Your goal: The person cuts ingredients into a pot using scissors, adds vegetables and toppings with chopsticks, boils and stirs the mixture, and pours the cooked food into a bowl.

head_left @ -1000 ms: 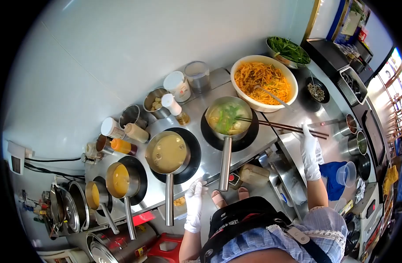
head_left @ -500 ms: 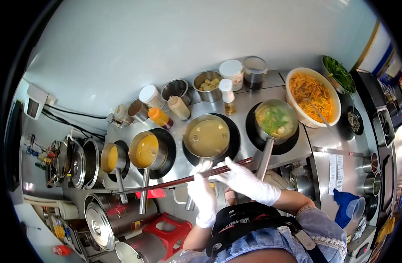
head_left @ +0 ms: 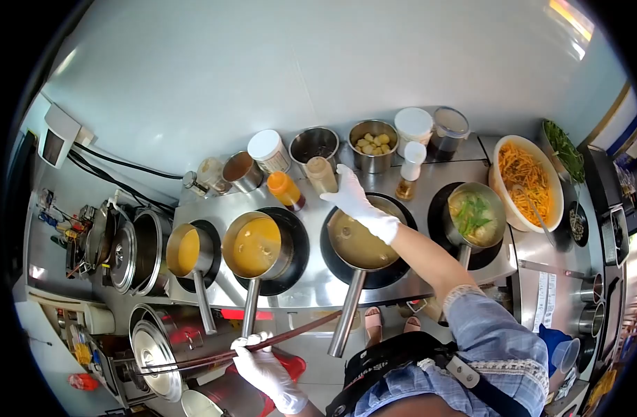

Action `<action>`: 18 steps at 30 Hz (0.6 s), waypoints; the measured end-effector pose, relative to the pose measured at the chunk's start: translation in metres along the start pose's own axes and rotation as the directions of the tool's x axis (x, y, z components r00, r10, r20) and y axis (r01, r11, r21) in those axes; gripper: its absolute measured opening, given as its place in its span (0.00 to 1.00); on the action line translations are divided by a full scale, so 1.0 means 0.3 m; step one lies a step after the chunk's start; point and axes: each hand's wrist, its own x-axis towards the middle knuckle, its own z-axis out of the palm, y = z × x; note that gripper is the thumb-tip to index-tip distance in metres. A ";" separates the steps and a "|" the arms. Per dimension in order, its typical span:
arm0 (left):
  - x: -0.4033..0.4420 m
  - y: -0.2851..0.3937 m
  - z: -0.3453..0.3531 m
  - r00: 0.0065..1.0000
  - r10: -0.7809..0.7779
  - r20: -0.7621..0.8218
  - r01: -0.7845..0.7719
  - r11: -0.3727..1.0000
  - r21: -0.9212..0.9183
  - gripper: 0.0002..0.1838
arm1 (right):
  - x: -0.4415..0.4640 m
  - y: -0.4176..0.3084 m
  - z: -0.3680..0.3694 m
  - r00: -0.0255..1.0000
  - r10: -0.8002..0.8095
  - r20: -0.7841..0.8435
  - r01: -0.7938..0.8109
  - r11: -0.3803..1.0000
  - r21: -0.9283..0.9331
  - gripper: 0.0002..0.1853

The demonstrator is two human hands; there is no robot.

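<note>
My left hand, in a white glove, is closed around a pair of long brown chopsticks below the front edge of the stove. My gloved right hand reaches over the saucepan of cloudy broth, thumb and fingers apart. Beside its fingertips stands a squeeze bottle with pale sauce; whether they touch it I cannot tell. An orange-capped squeeze bottle is just left of that one. Further right, a saucepan holds broth with green leaves.
Two saucepans of yellow soup stand to the left, handles jutting past the edge. Along the wall are a steel pot with pale chunks, white tubs and a shaker bottle. A bowl of orange shreds sits at right.
My right hand has come off the chopsticks and moved forward to the pale squeeze bottle. My left hand has lowered to the left, still holding the chopsticks. The view has shifted.
</note>
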 end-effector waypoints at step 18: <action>0.080 -0.063 0.001 0.983 -0.016 0.181 -0.012 0.988 0.154 0.12 | -0.300 -0.123 -0.649 0.971 -0.094 -0.218 0.225 0.661 0.716 0.42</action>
